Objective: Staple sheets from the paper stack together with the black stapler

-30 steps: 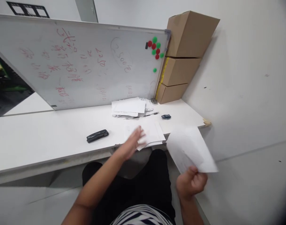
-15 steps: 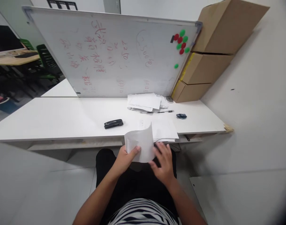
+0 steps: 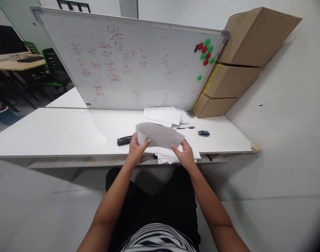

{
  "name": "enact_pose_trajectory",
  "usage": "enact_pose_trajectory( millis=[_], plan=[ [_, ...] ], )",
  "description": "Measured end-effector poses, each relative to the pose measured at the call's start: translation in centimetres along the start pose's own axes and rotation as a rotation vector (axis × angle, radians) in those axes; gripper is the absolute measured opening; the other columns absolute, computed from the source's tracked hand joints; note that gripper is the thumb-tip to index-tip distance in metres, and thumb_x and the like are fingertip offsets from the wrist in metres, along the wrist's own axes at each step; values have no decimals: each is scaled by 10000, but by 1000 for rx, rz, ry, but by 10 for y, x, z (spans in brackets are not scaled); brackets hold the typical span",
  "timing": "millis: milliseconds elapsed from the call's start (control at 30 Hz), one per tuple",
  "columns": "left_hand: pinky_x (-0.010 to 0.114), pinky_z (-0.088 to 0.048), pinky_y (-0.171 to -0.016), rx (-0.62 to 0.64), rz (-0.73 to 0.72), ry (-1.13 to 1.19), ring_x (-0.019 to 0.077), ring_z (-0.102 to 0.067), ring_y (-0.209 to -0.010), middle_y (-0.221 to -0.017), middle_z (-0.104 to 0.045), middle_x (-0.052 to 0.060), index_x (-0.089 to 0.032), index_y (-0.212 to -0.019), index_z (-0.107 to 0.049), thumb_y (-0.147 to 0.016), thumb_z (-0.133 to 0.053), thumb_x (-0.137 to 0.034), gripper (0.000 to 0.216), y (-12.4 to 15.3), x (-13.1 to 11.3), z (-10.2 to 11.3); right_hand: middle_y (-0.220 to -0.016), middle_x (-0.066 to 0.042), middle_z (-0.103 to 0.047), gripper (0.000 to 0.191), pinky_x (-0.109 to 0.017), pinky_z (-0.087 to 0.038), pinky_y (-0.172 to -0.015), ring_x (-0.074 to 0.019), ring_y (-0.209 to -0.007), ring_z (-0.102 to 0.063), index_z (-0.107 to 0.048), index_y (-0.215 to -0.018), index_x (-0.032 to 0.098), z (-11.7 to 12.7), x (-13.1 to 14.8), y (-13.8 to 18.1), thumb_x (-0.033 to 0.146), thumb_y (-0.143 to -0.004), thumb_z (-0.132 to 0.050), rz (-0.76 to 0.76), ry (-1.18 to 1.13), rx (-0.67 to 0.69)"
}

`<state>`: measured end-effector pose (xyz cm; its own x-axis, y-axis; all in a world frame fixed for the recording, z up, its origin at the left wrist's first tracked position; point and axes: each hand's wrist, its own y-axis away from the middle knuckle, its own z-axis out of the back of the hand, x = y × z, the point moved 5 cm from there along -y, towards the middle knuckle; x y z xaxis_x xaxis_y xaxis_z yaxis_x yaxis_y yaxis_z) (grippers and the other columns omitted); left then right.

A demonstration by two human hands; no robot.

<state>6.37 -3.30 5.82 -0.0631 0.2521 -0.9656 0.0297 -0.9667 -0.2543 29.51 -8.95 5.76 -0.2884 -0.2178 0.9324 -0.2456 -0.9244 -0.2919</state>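
Note:
A sheet of white paper is held up over the front edge of the white table, bowed across its width. My left hand pinches its left lower corner and my right hand pinches its right lower edge. Under the sheet lies a small stack of white papers at the table's edge. A black stapler lies just left of my left hand, partly hidden by the sheet.
A second pile of papers lies further back with a black pen and a small dark object to its right. A whiteboard with red writing and magnets leans behind. Cardboard boxes are stacked at the right wall.
The sheet went from my right hand alone at the lower right to both hands. Both hands have since lifted it from lap height up over the table's edge, and it now bows flatter.

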Motion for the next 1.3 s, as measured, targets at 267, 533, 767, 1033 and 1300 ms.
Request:
enact_pose_trajectory(
  millis=[267,533,767,1033,1300],
  plan=[
    [360,-454,-951,-13,44,20,222,-611,-1067,-1113,-665,84,-190,-1079,-629,-777,-666,-475,417,3,44,1,-1181,-103,-653,471,-427,-457,-980,-248,-1098,-608,-560,-1179,198,-29,-44,4,436,-782,-653,-139,-177,-59],
    [343,-497,-852,-89,147,12,224,-645,-949,-1018,-702,85,-146,-1063,-654,-690,-737,-475,504,0,53,35,-1273,-109,-593,589,-405,-463,-975,-246,-1135,-584,-477,-1288,230,-28,-25,-7,447,-778,-678,-55,-238,43],
    [337,-521,-819,53,122,83,227,-655,-929,-1017,-707,77,-157,-1057,-661,-655,-756,-483,526,-16,50,39,-1356,-120,-516,768,-427,-419,-1027,-252,-1200,-538,-352,-1388,263,-29,-32,-12,408,-737,-732,-58,-248,123],
    [396,-510,-862,119,211,80,248,-650,-925,-971,-706,102,-120,-968,-670,-629,-774,-469,498,-11,50,33,-1163,-116,-647,565,-448,-441,-995,-239,-1074,-608,-520,-1192,192,-45,-38,6,449,-722,-696,-180,-320,11],
    [401,-499,-884,216,112,-96,227,-647,-947,-1006,-686,70,-165,-1107,-592,-682,-732,-452,532,12,35,42,-1358,-157,-514,697,-454,-365,-1070,-254,-1292,-467,-419,-1340,191,-43,-42,48,479,-750,-656,-261,-181,-164]
  ],
)
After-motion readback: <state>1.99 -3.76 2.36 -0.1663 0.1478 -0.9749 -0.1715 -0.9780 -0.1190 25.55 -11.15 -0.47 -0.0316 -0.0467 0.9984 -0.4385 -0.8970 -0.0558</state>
